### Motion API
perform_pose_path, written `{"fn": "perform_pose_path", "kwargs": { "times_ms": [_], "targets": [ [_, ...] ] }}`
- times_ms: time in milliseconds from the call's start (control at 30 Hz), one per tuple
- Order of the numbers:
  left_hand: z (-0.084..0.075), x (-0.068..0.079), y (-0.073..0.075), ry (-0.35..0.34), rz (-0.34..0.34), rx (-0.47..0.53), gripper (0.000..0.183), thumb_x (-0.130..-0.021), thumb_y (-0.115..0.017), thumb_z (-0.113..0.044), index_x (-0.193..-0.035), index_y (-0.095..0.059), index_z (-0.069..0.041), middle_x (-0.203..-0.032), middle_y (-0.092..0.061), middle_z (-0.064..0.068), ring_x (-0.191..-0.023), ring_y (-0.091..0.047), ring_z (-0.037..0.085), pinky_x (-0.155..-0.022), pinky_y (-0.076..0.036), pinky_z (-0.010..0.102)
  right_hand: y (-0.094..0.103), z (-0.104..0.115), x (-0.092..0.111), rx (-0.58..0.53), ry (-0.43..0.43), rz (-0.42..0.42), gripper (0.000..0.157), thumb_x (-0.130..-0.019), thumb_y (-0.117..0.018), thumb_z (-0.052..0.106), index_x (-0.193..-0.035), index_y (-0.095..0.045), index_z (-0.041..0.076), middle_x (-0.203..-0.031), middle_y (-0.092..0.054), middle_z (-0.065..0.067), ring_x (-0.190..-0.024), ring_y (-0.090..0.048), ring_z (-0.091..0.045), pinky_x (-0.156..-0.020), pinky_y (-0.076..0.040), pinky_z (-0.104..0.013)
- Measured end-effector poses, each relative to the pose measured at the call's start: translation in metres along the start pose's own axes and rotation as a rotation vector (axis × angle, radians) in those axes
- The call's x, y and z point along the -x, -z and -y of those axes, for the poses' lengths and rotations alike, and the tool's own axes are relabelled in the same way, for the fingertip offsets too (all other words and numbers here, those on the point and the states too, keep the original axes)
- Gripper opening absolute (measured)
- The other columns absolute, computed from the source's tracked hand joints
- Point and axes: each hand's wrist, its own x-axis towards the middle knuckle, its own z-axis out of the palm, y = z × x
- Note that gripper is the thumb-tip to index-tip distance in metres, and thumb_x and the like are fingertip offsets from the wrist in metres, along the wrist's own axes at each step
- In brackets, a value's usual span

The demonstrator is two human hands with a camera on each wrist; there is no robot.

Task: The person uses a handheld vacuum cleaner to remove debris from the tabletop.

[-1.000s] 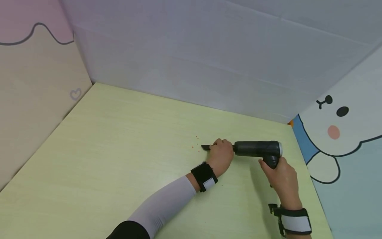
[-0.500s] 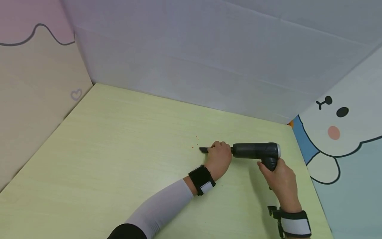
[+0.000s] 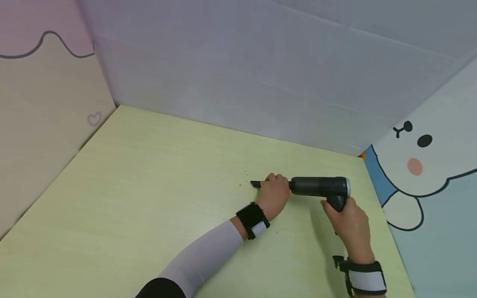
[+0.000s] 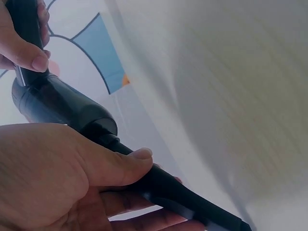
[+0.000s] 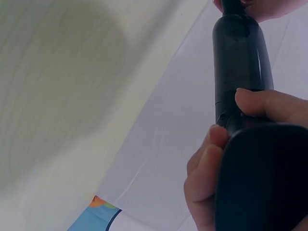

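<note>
Uneven pull between the hands could have twisted the nozzle (image 3: pixel 255 183) loose from the black device (image 3: pixel 313 186); careless lowering could have scattered the red specks (image 3: pixel 240 185) just beyond the left grip. The left hand (image 3: pixel 273 196) pinched the nozzle between thumb and fingers. The right hand (image 3: pixel 352 225) wrapped the handle (image 3: pixel 336 203). The device's body lay between both grips.
</note>
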Motion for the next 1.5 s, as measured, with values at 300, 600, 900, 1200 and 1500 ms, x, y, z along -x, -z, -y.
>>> {"fn": "perform_pose_path", "kwargs": {
  "times_ms": [300, 600, 900, 1200, 1500],
  "targets": [
    [0.005, -0.021, -0.018, 0.046, -0.052, 0.027, 0.024, -0.094, -0.051, -0.034, -0.095, -0.064, -0.014, -0.084, -0.062, 0.001, -0.076, -0.059, 0.017, -0.06, -0.055, 0.027, -0.004, 0.008, -0.021, -0.008, 0.008, -0.03, 0.068, -0.082, -0.055, 0.059, -0.095, -0.047, -0.007, -0.067, -0.052, -0.015, -0.047, -0.048, -0.023, -0.037, -0.036, -0.033],
    [0.012, -0.029, -0.021, 0.107, -0.042, 0.057, 0.025, -0.092, -0.054, -0.035, -0.094, -0.066, -0.014, -0.086, -0.063, 0.003, -0.078, -0.06, 0.019, -0.063, -0.056, 0.03, -0.01, 0.012, -0.037, -0.021, 0.022, 0.003, 0.07, -0.082, -0.054, 0.059, -0.099, -0.046, -0.008, -0.071, -0.053, -0.016, -0.049, -0.05, -0.023, -0.037, -0.037, -0.032],
    [0.013, -0.023, -0.014, 0.116, -0.008, 0.041, 0.03, -0.092, -0.054, -0.04, -0.096, -0.065, -0.013, -0.088, -0.063, 0.003, -0.081, -0.06, 0.019, -0.066, -0.056, 0.03, -0.009, 0.012, -0.037, -0.024, 0.037, 0.029, 0.073, -0.082, -0.053, 0.061, -0.101, -0.046, -0.008, -0.073, -0.053, -0.017, -0.052, -0.051, -0.023, -0.039, -0.038, -0.033],
    [0.01, -0.012, -0.014, 0.109, -0.059, 0.002, 0.035, -0.09, -0.053, -0.046, -0.094, -0.067, -0.014, -0.084, -0.064, 0.003, -0.077, -0.061, 0.019, -0.064, -0.057, 0.03, -0.007, 0.009, -0.029, -0.031, 0.056, 0.028, 0.071, -0.081, -0.055, 0.06, -0.1, -0.046, -0.009, -0.073, -0.054, -0.018, -0.051, -0.051, -0.023, -0.04, -0.039, -0.033],
    [0.016, 0.001, -0.002, 0.086, 0.024, -0.025, 0.029, -0.093, -0.052, -0.038, -0.097, -0.064, -0.013, -0.087, -0.063, 0.003, -0.079, -0.061, 0.02, -0.066, -0.057, 0.031, -0.009, 0.011, -0.023, -0.026, 0.08, 0.047, 0.072, -0.082, -0.053, 0.061, -0.1, -0.046, -0.008, -0.069, -0.053, -0.015, -0.047, -0.049, -0.02, -0.039, -0.039, -0.033]
  ]
}}
